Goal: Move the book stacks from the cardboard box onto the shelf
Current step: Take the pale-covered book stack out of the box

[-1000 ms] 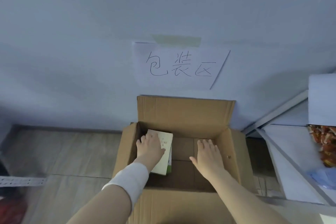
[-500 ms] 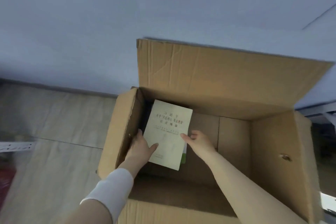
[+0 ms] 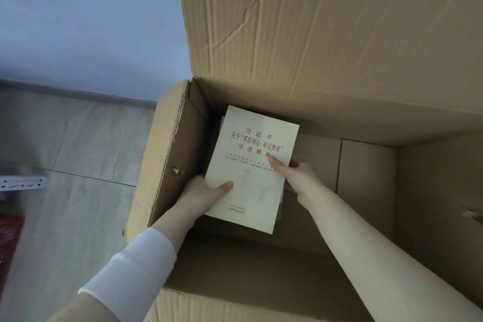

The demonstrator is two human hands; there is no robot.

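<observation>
An open cardboard box (image 3: 167, 154) fills most of the view. Inside its left half sits a book stack (image 3: 251, 191), topped by a pale yellow book with red Chinese title; a green book edge shows under its right side. My left hand (image 3: 202, 196) grips the stack's left edge, thumb lying on the cover. My right hand (image 3: 298, 178) holds the right edge, thumb pressed on the cover. Whether the stack is lifted off the box floor cannot be told. The shelf is out of view.
The box's tall back flap (image 3: 326, 34) stands upright against a pale wall (image 3: 86, 21). The box's right half shows bare cardboard floor. Wood-look flooring (image 3: 73, 144) lies to the left, with a perforated metal strip (image 3: 23, 183) and something red at the left edge.
The view has dropped and closed in on the box. My right hand moved from the box floor to the stack's right edge; both hands now clasp the stack.
</observation>
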